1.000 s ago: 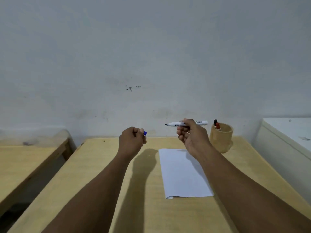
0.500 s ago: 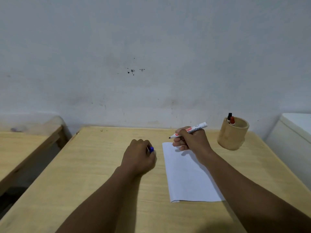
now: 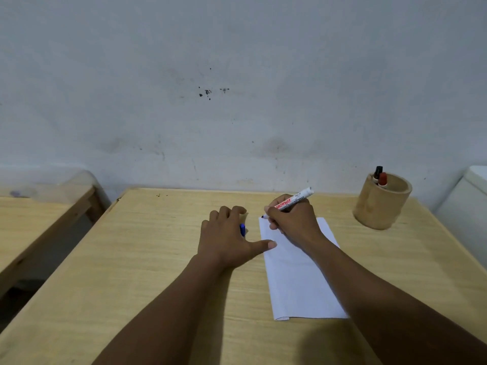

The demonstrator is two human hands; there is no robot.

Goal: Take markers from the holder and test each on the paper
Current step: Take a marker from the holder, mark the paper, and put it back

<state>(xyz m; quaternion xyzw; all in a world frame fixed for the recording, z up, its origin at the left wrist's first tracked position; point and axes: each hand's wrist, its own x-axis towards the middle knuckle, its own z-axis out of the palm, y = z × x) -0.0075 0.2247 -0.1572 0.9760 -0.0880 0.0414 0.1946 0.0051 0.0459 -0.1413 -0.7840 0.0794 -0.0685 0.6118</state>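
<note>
the paper is the landmark here, lying lengthwise on the counter. far left of the paper, across a gap, a second counter sits well apart. just left of the paper the left hand rests palm down, its fingers spread loosely and the thumb touching the paper's left edge; the blue cap peeks out beneath it, so the hand covers the cap more than grips it. over the paper's far left corner the right hand has its fingers closed around the marker, tip down at or just off that corner; whether it touches yet is hard to tell. far right of the paper stands the holder, with a black marker and a red marker upright inside.

risks, as a judgement: the tip is so near the corner that a stroke could run off onto the counter and stain it; the thumb alone pins little, so the sheet may slide or buckle under pressure; the loose cap could roll once the left hand lifts.

room: most of the paper toward the person lies bare for strokes, and the counter between paper and holder is open for the next reach. the counter's right edge runs close beyond the holder.
</note>
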